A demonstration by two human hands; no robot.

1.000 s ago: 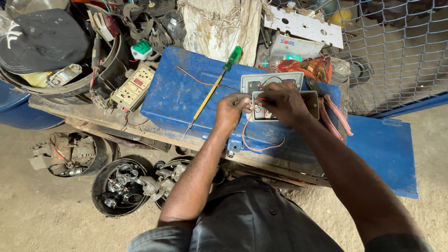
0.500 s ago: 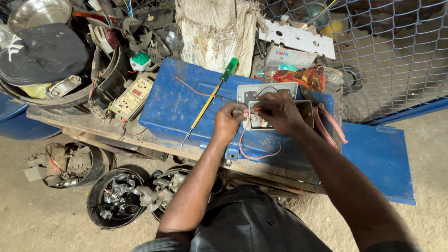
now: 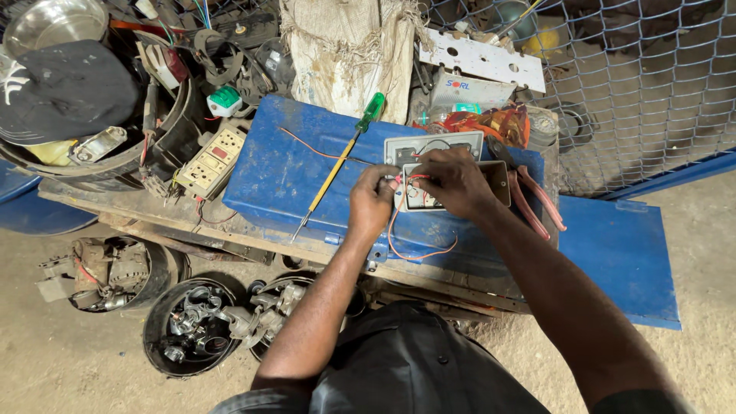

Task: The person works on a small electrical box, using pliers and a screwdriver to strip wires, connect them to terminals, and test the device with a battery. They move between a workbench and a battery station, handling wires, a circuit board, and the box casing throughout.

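Your left hand (image 3: pixel 373 201) pinches the red wire (image 3: pixel 399 230) at the switch plate (image 3: pixel 418 198) | your right hand (image 3: pixel 454 180) presses fingers closed on that plate | plate lies on the blue metal box (image 3: pixel 284 176), long axis left-right, directly under both hands | screwdriver (image 3: pixel 341 161) nearer your left.

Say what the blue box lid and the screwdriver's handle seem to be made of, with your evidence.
Blue box lid: probably painted sheet metal; flat, with scuffed, worn paint. Screwdriver: its green handle looks like glossy translucent plastic, its shaft yellow-coated.
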